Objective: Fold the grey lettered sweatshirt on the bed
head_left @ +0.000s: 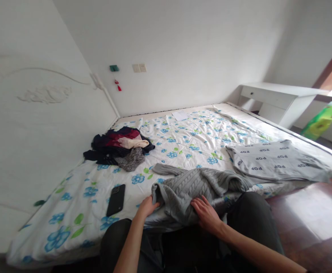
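A grey cable-knit sweater [194, 184] lies bunched along the bed's near edge, one sleeve stretched out to the left and its right end rolled. At its left end, my left hand [148, 207] is closed on the fabric's edge, the fingertips partly hidden by the knit. My right hand [207, 217] rests on the sweater's lower front, fingers stretched out over the knit. To the left of my left hand, a black phone [116, 200] lies flat on the bed sheet. A grey shirt printed with "POP" [274, 161] is spread out beyond the sweater's right end.
A pile of dark, red and cream clothes [123, 144] sits on the flowered bed sheet [69, 212] by the white headboard [41, 132]. A sheet of paper [180, 115] lies near the wall. A white desk [279, 96] stands beyond the bed's far right edge.
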A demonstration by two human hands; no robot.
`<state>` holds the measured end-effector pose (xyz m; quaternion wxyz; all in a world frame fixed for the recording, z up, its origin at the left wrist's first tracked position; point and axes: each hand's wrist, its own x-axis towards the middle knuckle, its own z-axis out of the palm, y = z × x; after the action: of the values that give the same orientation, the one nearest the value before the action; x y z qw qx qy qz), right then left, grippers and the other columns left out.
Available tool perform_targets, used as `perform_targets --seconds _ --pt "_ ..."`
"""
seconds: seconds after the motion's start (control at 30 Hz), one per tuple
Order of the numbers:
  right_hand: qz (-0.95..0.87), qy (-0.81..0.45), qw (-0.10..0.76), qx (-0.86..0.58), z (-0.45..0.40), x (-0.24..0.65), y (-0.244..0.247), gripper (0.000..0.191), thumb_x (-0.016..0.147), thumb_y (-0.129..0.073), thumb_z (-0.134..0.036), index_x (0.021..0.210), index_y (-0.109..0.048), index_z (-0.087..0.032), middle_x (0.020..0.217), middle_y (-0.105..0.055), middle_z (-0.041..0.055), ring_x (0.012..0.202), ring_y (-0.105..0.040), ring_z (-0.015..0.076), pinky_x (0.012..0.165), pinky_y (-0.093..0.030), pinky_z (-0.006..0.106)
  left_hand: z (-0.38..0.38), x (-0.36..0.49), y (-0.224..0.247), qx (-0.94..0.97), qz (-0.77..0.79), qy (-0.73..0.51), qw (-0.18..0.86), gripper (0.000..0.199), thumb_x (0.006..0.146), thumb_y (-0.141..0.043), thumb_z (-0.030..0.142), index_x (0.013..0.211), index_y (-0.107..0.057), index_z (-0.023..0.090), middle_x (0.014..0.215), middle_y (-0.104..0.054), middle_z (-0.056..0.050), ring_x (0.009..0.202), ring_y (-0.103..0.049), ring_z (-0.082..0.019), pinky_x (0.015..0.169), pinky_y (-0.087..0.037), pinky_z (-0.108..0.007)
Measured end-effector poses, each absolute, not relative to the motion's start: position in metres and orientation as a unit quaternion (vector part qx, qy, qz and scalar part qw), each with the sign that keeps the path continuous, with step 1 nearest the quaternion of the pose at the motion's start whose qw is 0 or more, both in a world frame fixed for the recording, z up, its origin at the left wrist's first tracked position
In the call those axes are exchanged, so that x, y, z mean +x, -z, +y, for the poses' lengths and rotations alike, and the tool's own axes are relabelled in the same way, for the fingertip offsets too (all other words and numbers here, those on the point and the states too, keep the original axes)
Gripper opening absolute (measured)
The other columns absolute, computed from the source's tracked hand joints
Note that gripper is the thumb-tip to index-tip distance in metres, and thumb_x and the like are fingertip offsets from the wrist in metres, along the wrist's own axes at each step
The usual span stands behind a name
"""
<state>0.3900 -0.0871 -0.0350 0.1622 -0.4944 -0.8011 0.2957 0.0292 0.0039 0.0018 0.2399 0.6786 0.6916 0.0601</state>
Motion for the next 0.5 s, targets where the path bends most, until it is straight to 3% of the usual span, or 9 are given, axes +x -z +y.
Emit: perform_targets --seconds 0.07,0.17,0.23,0.3,0.4,0.5 --pt "-0.777 -0.312 0.196 -0.51 -0.081 0.403 0.025 0.065 0.082 -0.068 -0.02 0.144 -0.076 -0.038 0.143 -0.077 0.009 0.146 -0.065 0.0451 0.13 -0.05 0.059 0.002 0.02 -0.008 0.649 0.724 -0.059 0.224 0.026 0.09 -0.072 0.037 0.109 -0.08 0.021 0.123 -0.087 -0.021 0.125 -0.081 -0.041 0.105 -0.059 -0.044" --pt "-0.677 -0.265 0.356 -0.587 -0.055 0.442 0.001 0.053 0.082 -0.055 -0.021 0.13 -0.079 -0.029 0.137 -0.079 0.0106 0.14 -0.068 0.0413 0.124 -0.054 0.055 0.009 0.008 -0.022 0.606 0.747 -0.199 0.187 0.026 0.097 -0.064 0.036 0.112 -0.08 0.024 0.124 -0.087 -0.016 0.126 -0.08 -0.037 0.106 -0.059 -0.043" --pt "-0.566 -0.219 0.474 -0.638 -0.031 0.475 -0.01 0.053 0.085 -0.051 -0.027 0.131 -0.076 -0.024 0.135 -0.078 0.0139 0.139 -0.068 0.0402 0.123 -0.054 0.055 0.016 0.007 -0.028 0.58 0.732 -0.314 0.172 0.031 0.098 -0.058 0.031 0.119 -0.08 0.026 0.126 -0.087 -0.011 0.128 -0.079 -0.033 0.111 -0.059 -0.043" --pt "-0.433 -0.234 0.53 -0.691 -0.009 0.499 -0.011 0.058 0.09 -0.049 -0.036 0.143 -0.069 -0.021 0.135 -0.078 0.0152 0.135 -0.069 0.0395 0.115 -0.059 0.054 0.021 0.016 -0.027 0.559 0.714 -0.381 0.184 0.037 0.1 -0.053 0.03 0.123 -0.081 0.024 0.126 -0.087 -0.01 0.132 -0.077 -0.031 0.116 -0.059 -0.044" --pt "-0.273 -0.354 0.491 -0.748 0.005 0.505 0.006 0.066 0.101 -0.044 -0.051 0.159 -0.057 -0.023 0.136 -0.078 0.0187 0.121 -0.077 0.0386 0.097 -0.067 0.054 0.019 0.046 -0.011 0.566 0.692 -0.357 0.271 0.038 0.106 -0.052 0.039 0.12 -0.082 0.021 0.124 -0.087 -0.014 0.134 -0.076 -0.033 0.116 -0.06 -0.045" --pt "-0.358 -0.41 0.404 -0.735 0.002 0.493 0.025 0.062 0.103 -0.047 -0.061 0.151 -0.065 -0.026 0.12 -0.082 0.0204 0.096 -0.082 0.0398 0.086 -0.068 0.061 0.012 0.075 0.006 0.588 0.667 -0.285 0.357 0.035 0.108 -0.058 0.044 0.118 -0.082 0.021 0.131 -0.086 -0.015 0.135 -0.077 -0.033 0.118 -0.059 -0.044"
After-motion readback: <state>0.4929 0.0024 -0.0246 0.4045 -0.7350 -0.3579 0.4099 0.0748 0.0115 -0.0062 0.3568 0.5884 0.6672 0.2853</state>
